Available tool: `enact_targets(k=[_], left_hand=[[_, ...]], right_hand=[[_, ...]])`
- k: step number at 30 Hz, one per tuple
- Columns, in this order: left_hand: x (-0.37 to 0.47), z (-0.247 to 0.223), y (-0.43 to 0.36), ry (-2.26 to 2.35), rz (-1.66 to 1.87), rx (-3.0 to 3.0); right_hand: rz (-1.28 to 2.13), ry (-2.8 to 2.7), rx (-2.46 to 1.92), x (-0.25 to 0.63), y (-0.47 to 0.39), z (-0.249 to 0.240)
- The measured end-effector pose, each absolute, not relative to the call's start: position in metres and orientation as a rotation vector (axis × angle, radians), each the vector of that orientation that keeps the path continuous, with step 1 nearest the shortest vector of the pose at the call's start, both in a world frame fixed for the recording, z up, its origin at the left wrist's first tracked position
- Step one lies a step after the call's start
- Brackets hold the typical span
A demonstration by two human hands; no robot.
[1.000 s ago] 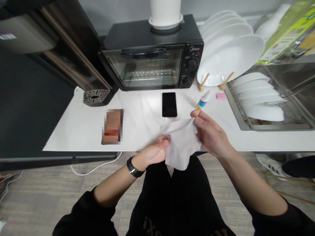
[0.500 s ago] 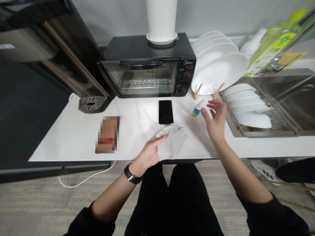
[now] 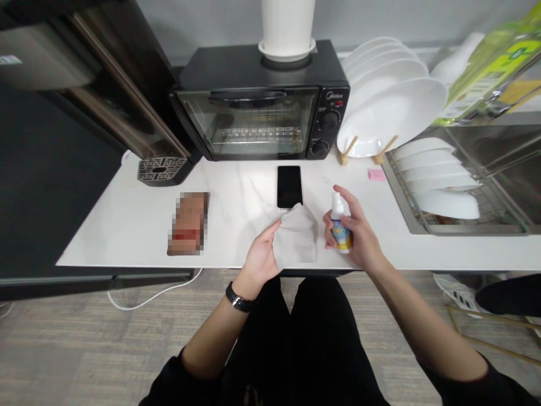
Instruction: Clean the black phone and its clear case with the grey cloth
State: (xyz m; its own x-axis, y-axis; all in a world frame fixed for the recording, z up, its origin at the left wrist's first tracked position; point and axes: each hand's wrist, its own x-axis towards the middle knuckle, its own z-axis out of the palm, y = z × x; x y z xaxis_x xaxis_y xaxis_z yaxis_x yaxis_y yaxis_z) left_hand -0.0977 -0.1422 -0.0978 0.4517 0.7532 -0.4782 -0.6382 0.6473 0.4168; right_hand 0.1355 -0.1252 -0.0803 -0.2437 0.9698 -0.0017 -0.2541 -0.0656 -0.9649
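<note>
My left hand (image 3: 262, 255) pinches a thin light-grey cloth (image 3: 297, 239) at its left edge, near the counter's front edge. To the right of the cloth, my right hand (image 3: 359, 234) is wrapped round a small spray bottle (image 3: 340, 232) with a white top and a blue and yellow label. The index finger reaches up beside the white nozzle. Just behind the cloth, a phone (image 3: 289, 186) with a dark screen lies flat on the white counter (image 3: 236, 214). A small clear piece, perhaps a cap, lies behind the bottle.
A black toaster oven (image 3: 262, 107) carries a white pot (image 3: 288, 28). White plates (image 3: 393, 118) stand in a wooden rack. Right of them are a pink item (image 3: 376, 174) and a sink (image 3: 416, 225) holding bowls (image 3: 443, 203). A pixelated brown item (image 3: 188, 224) lies left. Another person's shoe (image 3: 459, 293) shows right.
My right hand has taken hold of the spray bottle and lifted it toward me, beside the cloth. The cloth is now more spread out in my left hand. The pink item has come into sight.
</note>
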Motion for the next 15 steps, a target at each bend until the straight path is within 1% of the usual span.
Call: enact_targets(k=[2, 4, 10, 13, 15], left_hand=[[-0.098, -0.096, -0.141, 0.703, 0.874, 0.184], [-0.098, -0.094, -0.141, 0.72, 0.878, 0.17], [-0.096, -0.088, -0.141, 0.747, 0.9, 0.094], [-0.096, -0.089, -0.141, 0.739, 0.897, 0.117], [-0.096, -0.09, -0.141, 0.731, 0.887, 0.133]], right_hand=[[1.676, -1.065, -0.898, 0.128, -0.135, -0.078], [1.752, -1.003, -0.868, 0.125, -0.14, -0.076], [1.819, -1.032, -0.773, 0.127, -0.143, -0.075], [1.66, -1.234, -0.845, 0.131, -0.143, -0.076], [1.377, -1.547, -0.983, 0.134, -0.142, -0.074]])
